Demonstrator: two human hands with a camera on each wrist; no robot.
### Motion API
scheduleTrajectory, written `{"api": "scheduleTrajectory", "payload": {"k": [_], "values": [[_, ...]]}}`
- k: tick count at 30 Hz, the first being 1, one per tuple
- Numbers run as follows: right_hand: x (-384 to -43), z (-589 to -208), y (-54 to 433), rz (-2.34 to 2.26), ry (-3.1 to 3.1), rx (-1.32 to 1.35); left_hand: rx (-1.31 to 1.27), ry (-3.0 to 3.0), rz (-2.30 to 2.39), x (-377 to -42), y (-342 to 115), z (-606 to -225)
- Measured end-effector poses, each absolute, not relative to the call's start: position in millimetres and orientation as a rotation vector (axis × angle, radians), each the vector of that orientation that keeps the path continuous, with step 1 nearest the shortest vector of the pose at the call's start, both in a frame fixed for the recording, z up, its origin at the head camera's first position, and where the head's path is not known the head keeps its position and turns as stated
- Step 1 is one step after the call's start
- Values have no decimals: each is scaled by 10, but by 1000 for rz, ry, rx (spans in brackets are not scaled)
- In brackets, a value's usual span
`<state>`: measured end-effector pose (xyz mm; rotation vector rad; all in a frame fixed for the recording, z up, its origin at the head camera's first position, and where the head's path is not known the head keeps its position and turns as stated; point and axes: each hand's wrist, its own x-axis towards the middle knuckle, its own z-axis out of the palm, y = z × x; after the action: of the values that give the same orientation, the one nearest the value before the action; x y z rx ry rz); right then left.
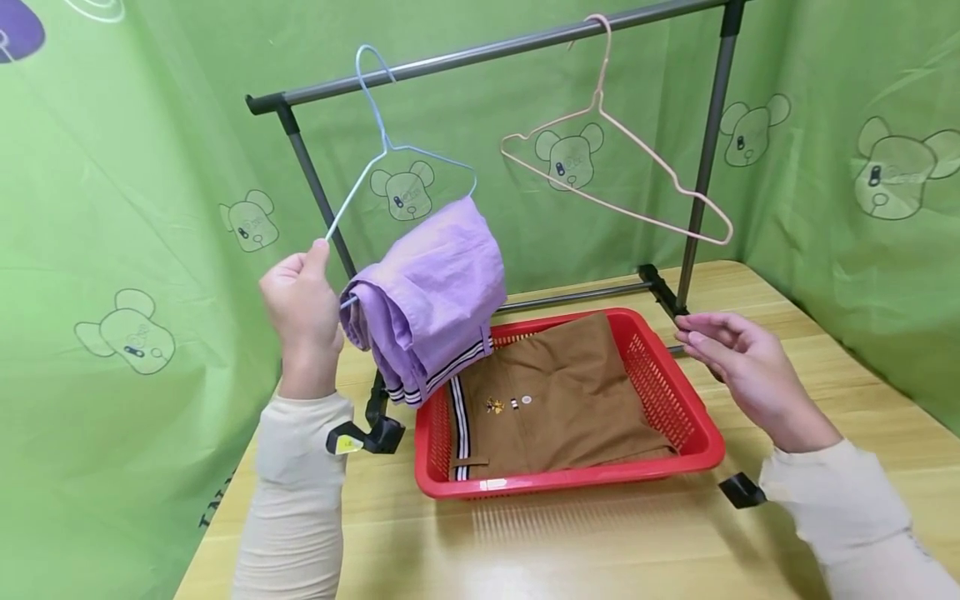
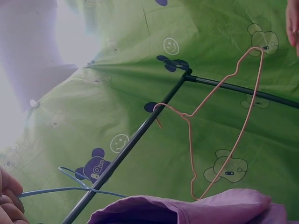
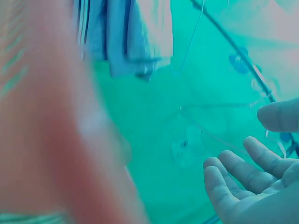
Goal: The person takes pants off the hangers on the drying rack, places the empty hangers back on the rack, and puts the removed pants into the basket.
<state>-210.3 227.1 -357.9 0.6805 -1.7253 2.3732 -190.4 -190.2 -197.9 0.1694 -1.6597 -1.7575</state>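
One blue hanger (image 1: 386, 148) is being gripped near a lower corner by the left hand (image 1: 303, 308), fingers curled round the wire; a purple garment (image 1: 450, 267) is being carried on its lower bar. Right of the red basket (image 1: 555, 486), the right hand (image 1: 750, 367) is being held relaxed, grasping nothing; its thumb's gap is being shown plainly only by the right wrist view. Brown cloth (image 1: 562, 408) inside the basket is being shown by the head view, not the left wrist's. Behind, a pink hanger (image 1: 597, 102) is being borne by the rail (image 1: 495, 55).

Green cloth (image 1: 172, 200), perhaps mouse-printed, hangs behind the light wooden table (image 1: 390, 542).
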Motion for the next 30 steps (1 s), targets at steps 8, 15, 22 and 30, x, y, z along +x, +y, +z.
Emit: {"api": "scheduleTrajectory", "payload": {"k": [8,15,22,30], "values": [[-2108,-3285,1988,2356,-1756,834,171,-1673,-1739,-1916,-1859,-2003],[-2235,-3166,1693,2454,-1777,828,176,-1678,-1722,-1919,-1842,-2017],[-2333,-3134,1433,2476,-2011,665,183,-1683,-1725,-1909,-1819,-2005],[-2468,-3198,1172,2599,-2158,459,189,-1675,-1711,-1909,-1802,-2012]]}}
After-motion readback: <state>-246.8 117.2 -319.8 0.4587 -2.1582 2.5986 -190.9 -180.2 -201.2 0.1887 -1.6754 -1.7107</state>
